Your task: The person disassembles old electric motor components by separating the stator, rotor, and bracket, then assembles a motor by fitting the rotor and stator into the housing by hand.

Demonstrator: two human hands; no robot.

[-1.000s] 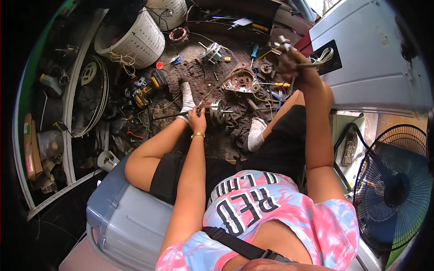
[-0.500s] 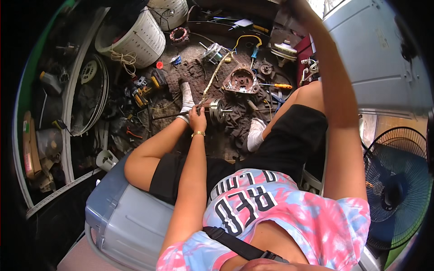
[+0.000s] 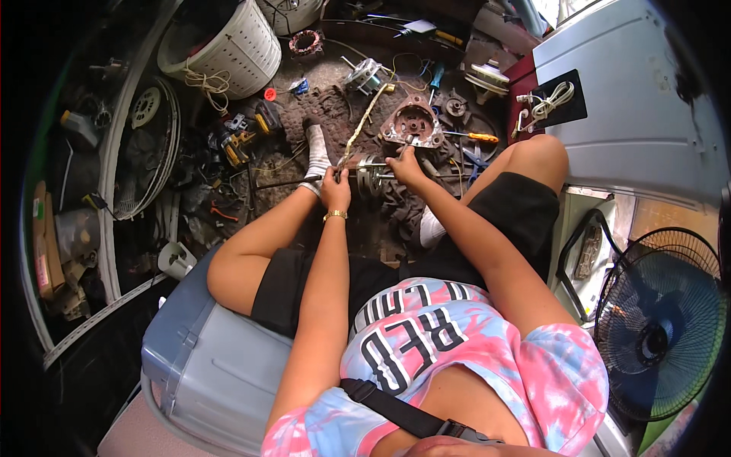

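My left hand, with a gold watch at its wrist, is closed around a motor part with a silvery round body and a thin shaft, held above the floor between my feet. My right hand is closed at the shaft's free end, to the right of the body. A small metallic tip shows at its fingertips; I cannot make out what it belongs to. A yellowish sleeved cable runs from beside my left hand to the far side. Just beyond my right hand lies a rusty three-cornered motor housing.
An orange-handled screwdriver, blue pliers and another silver motor lie on the cluttered floor. A yellow-black power drill is at left, below a white perforated basket. A black fan stands at right.
My right arm has come down from the upper right, and its hand is now at the shaft. My left hand stays on the motor part.
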